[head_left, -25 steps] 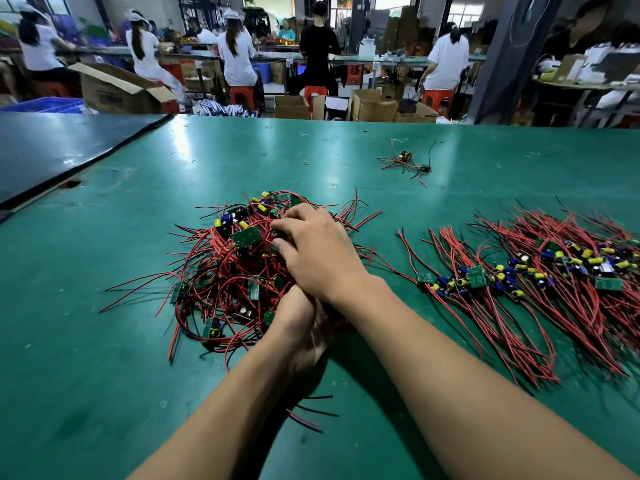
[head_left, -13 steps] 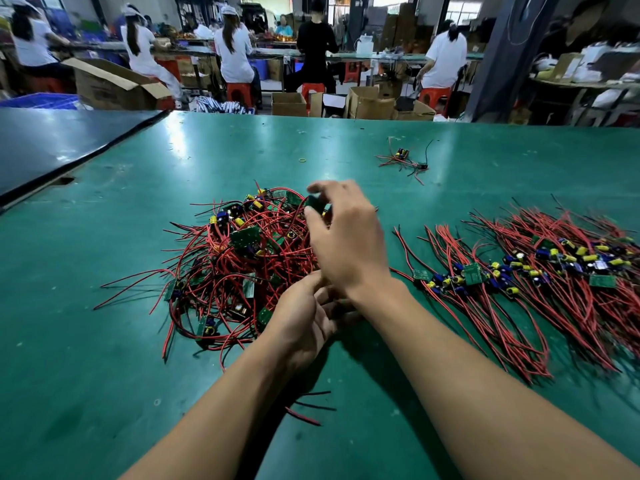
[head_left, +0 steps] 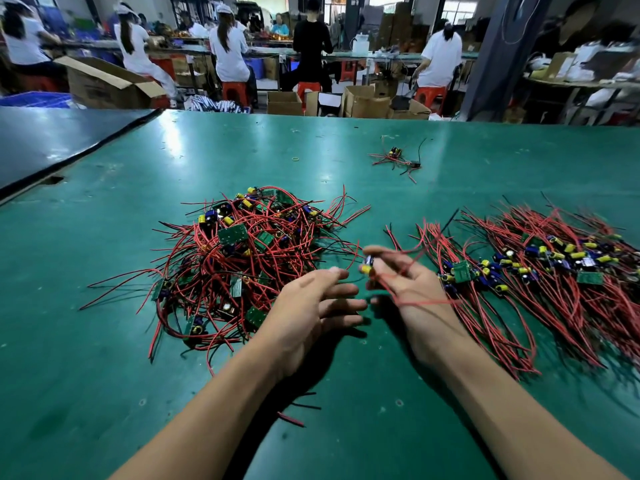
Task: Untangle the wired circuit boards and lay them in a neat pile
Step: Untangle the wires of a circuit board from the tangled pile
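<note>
A tangled heap of small green circuit boards with red wires (head_left: 242,258) lies on the green table, left of centre. To the right, combed-out boards (head_left: 540,271) lie in rows with their wires trailing toward me. My right hand (head_left: 405,289) hovers between the two, pinching one small wired board (head_left: 367,265) by thumb and fingers, its red wires draped over my palm and wrist. Just left of it, my left hand (head_left: 311,306) hangs with straight, spread fingers and holds nothing.
A small stray bundle of wires with a board (head_left: 394,159) lies farther back on the green table (head_left: 104,393). A yellow rubber band (head_left: 295,159) sits nearby. Short wire scraps (head_left: 294,415) lie between my forearms. A dark table (head_left: 52,140) adjoins at the left. Workers sit beyond.
My right hand has lifted one board out of the tangled heap and carried it rightward toward me. My left hand has come out from under it and opened.
</note>
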The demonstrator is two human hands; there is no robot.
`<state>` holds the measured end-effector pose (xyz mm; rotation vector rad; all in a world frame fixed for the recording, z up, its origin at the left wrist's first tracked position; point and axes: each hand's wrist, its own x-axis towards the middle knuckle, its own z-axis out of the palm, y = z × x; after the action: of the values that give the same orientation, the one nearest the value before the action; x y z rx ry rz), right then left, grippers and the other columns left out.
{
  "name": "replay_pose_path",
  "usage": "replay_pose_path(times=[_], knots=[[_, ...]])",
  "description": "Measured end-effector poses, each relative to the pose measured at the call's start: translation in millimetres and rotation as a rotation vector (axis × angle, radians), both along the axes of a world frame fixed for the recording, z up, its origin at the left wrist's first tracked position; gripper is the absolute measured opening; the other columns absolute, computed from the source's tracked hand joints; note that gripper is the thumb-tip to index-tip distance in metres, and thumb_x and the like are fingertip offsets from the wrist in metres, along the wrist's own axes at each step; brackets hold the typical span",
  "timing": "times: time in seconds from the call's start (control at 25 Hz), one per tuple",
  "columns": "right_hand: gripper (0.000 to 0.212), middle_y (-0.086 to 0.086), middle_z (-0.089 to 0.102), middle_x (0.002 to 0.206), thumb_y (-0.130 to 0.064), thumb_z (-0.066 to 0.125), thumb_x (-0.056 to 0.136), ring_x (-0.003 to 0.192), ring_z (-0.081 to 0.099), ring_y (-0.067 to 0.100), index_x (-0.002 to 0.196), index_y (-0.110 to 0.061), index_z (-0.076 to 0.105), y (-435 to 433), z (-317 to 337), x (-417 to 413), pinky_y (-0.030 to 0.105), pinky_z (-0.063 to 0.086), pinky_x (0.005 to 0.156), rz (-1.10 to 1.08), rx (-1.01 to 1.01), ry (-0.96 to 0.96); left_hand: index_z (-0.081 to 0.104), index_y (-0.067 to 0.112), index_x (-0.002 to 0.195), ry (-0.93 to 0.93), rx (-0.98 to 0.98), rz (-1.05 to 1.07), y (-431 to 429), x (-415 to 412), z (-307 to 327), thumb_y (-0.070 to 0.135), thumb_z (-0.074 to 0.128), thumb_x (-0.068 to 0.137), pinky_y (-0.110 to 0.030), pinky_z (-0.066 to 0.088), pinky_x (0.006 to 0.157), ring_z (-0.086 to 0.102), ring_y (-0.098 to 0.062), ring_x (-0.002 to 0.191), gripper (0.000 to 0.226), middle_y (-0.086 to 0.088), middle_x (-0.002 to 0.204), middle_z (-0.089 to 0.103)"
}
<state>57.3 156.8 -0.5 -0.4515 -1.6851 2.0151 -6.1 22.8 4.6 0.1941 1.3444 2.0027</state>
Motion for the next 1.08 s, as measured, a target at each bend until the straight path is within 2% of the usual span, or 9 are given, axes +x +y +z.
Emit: replay_pose_path(times=[0.08, 0.24, 0.4, 0.56, 0.64, 0.72, 0.84, 0.96, 1.08], knots=[[0.018, 0.001, 0.074, 0.083, -0.002, 0.06, 0.097, 0.069, 0.066, 0.009, 0.099, -0.014, 0.074, -5, -9, 5, 0.019, 0.053, 0.061, 0.016, 0.035, -0.017, 0.062, 0.0, 0.114, 0.128, -0.047, -0.025, 2, 4, -4, 0.016, 0.056, 0.097, -0.033, 0.059, 0.068, 0.07, -0.023, 0.076, 0.024, -0.016, 0.096, 0.069], [0.016, 0.017, 0.076, 0.097, -0.004, 0.065, 0.095, 0.084, 0.074, 0.03, 0.106, -0.012, 0.073, -11, -8, 9, 0.04, 0.06, 0.076, 0.076, 0.099, -0.069, 0.064, 0.002, 0.114, 0.216, -0.048, -0.021, 0, 6, -8, 0.011, 0.066, 0.09, -0.037, 0.059, 0.071, 0.065, -0.022, 0.073, 0.026, -0.016, 0.092, 0.07], [0.014, 0.004, 0.078, 0.098, -0.012, 0.063, 0.097, 0.088, 0.072, 0.02, 0.103, -0.016, 0.076, -6, -2, 14, 0.029, 0.058, 0.083, 0.109, 0.287, -0.096, 0.066, -0.003, 0.105, 0.179, -0.018, 0.032, -2, 7, -8, 0.012, 0.076, 0.078, -0.028, 0.055, 0.056, 0.061, -0.019, 0.059, 0.033, -0.016, 0.081, 0.067], [0.019, -0.008, 0.072, 0.071, -0.024, 0.063, 0.098, 0.063, 0.059, 0.006, 0.091, -0.018, 0.08, -1, 1, 17, 0.017, 0.048, 0.062, 0.087, 0.266, -0.084, 0.068, -0.006, 0.102, 0.187, -0.002, -0.047, -4, 6, -8, 0.008, 0.076, 0.071, -0.023, 0.05, 0.053, 0.059, -0.016, 0.058, 0.034, -0.012, 0.079, 0.066], [0.017, -0.009, 0.068, 0.065, -0.027, 0.069, 0.094, 0.059, 0.056, 0.004, 0.085, -0.018, 0.08, 4, 1, 18, 0.016, 0.044, 0.06, 0.029, 0.254, -0.094, 0.069, -0.003, 0.098, 0.246, -0.033, -0.124, -6, 7, -8, 0.003, 0.075, 0.075, -0.024, 0.049, 0.055, 0.059, -0.02, 0.064, 0.025, -0.013, 0.081, 0.066], [0.017, -0.004, 0.067, 0.065, -0.033, 0.075, 0.084, 0.056, 0.056, 0.009, 0.082, -0.016, 0.079, 7, 3, 20, 0.022, 0.046, 0.059, 0.054, 0.096, -0.111, 0.069, -0.001, 0.098, 0.346, -0.087, -0.172, -7, 9, -9, -0.002, 0.075, 0.077, -0.026, 0.049, 0.059, 0.057, -0.023, 0.07, 0.022, -0.012, 0.081, 0.065], [0.02, 0.003, 0.062, 0.061, -0.034, 0.076, 0.076, 0.047, 0.054, 0.01, 0.078, -0.014, 0.076, 5, 5, 20, 0.02, 0.046, 0.045, 0.141, -0.089, -0.11, 0.065, 0.002, 0.093, 0.431, -0.102, -0.183, -8, 11, -7, -0.001, 0.077, 0.076, -0.032, 0.054, 0.068, 0.063, -0.025, 0.072, 0.021, -0.011, 0.082, 0.066], [0.019, 0.01, 0.067, 0.071, -0.03, 0.074, 0.082, 0.057, 0.062, 0.016, 0.081, -0.011, 0.076, -2, 3, 20, 0.026, 0.054, 0.052, 0.222, -0.138, -0.072, 0.066, 0.002, 0.095, 0.367, -0.042, -0.186, -8, 11, -5, 0.016, 0.075, 0.077, -0.029, 0.055, 0.064, 0.063, -0.021, 0.071, 0.024, -0.009, 0.079, 0.067], [0.026, 0.016, 0.07, 0.083, -0.035, 0.073, 0.083, 0.07, 0.066, 0.023, 0.086, -0.01, 0.077, -5, 5, 22, 0.036, 0.06, 0.061, 0.246, -0.083, -0.082, 0.07, -0.001, 0.093, 0.338, -0.059, -0.148, -6, 10, -5, 0.01, 0.068, 0.086, -0.03, 0.055, 0.062, 0.063, -0.022, 0.067, 0.013, -0.011, 0.075, 0.064]])
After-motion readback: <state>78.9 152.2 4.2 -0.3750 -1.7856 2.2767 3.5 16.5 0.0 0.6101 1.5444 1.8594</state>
